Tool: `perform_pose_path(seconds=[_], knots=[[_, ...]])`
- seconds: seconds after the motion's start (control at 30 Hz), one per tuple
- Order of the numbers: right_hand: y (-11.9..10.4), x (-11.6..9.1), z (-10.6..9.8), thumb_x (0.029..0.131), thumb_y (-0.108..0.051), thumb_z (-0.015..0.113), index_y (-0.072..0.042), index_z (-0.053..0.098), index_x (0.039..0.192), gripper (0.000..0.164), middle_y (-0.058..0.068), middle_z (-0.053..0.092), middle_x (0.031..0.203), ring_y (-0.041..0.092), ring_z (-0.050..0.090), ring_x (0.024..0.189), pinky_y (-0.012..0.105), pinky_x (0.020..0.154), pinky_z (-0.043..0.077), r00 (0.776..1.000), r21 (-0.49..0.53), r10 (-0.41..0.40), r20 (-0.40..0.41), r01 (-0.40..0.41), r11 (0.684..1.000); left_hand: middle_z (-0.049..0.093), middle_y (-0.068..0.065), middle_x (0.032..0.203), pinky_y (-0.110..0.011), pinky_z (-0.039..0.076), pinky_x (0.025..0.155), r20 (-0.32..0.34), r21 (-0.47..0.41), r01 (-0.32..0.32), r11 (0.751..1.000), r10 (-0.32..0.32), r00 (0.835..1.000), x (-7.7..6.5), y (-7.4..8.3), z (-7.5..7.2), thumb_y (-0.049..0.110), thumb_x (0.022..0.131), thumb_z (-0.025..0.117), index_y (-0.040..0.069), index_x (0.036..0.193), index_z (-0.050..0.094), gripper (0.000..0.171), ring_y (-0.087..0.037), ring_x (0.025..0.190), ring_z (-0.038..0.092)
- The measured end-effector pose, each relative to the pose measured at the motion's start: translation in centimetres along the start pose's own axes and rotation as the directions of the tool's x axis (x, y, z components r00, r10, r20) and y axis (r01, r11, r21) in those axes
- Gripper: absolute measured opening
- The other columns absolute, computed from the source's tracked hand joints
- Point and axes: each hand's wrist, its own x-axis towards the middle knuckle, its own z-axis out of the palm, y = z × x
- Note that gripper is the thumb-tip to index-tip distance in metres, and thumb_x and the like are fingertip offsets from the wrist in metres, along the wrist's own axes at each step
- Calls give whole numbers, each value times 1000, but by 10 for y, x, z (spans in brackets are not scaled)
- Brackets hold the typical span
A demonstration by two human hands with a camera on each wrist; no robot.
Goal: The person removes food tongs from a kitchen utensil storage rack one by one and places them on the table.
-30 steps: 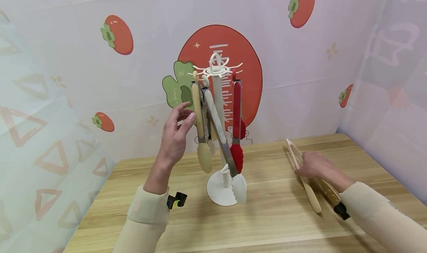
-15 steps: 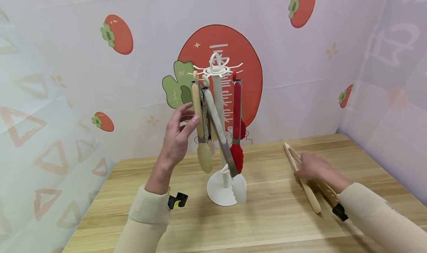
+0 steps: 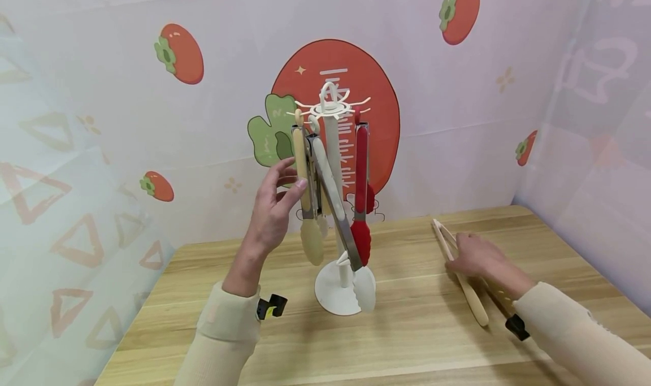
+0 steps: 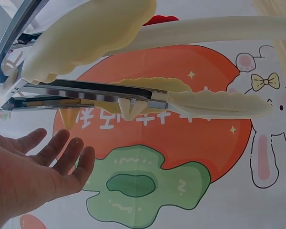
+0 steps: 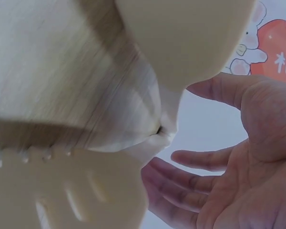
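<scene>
A white rotating rack (image 3: pixel 328 295) with hooks on top stands on the table, several tongs hanging from it. My left hand (image 3: pixel 267 213) is raised at the rack's left side beside the cream tongs (image 3: pixel 312 242); its thumb overlaps their handle in the head view. In the left wrist view the fingers (image 4: pixel 69 155) are loosely spread just below the hanging tongs. On the right, my right hand (image 3: pixel 478 256) holds pale beige tongs (image 3: pixel 473 301) low over the table, with thumb on one arm and fingers on the other. Their slotted half (image 5: pixel 71 191) shows in the right wrist view.
White-tipped tongs (image 3: pixel 364 290) hang at a slant across the rack's front, beside red tongs (image 3: pixel 361 239). The wooden table (image 3: pixel 244 341) meets a printed cloth backdrop (image 3: pixel 229 120) behind, with cloth at both sides.
My left hand has drifted slightly right, closer to the cream tongs' handle. My right hand and the beige tongs have shifted a little left and toward me.
</scene>
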Motion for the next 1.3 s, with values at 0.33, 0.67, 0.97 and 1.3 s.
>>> perform_pose_path(seconds=[0.33,0.67,0.97,1.3], knots=[[-16,-4,-2,76,-34,68,12,49,118,66,29,56,104,41,57,88,50,68,47,996,11,-32,-89,33,999,49,-12,120,-41,41,90,38,-27,-11,1000,12,999,2,1,2,28,91,54,10,137,40,52,-24,112,47],[-32,-11,-6,77,-38,70,9,48,123,70,26,56,104,37,57,86,47,64,47,993,9,-57,-106,58,998,48,-14,121,-42,40,92,60,-51,-15,999,19,998,4,-1,4,22,91,53,9,137,41,49,-26,112,47],[-42,-14,-7,76,-37,71,7,50,121,66,28,56,107,36,58,84,43,60,47,985,7,-94,-147,97,995,50,-11,116,-40,42,89,71,-60,-38,997,43,997,5,-8,4,24,91,54,11,136,44,48,-23,109,49],[-51,-18,-5,75,-36,73,6,52,122,66,29,54,116,42,58,94,50,68,48,978,30,-117,-174,124,992,44,-12,110,-38,44,86,65,-113,-68,991,75,995,5,-10,4,20,89,55,5,126,53,41,-29,101,51]])
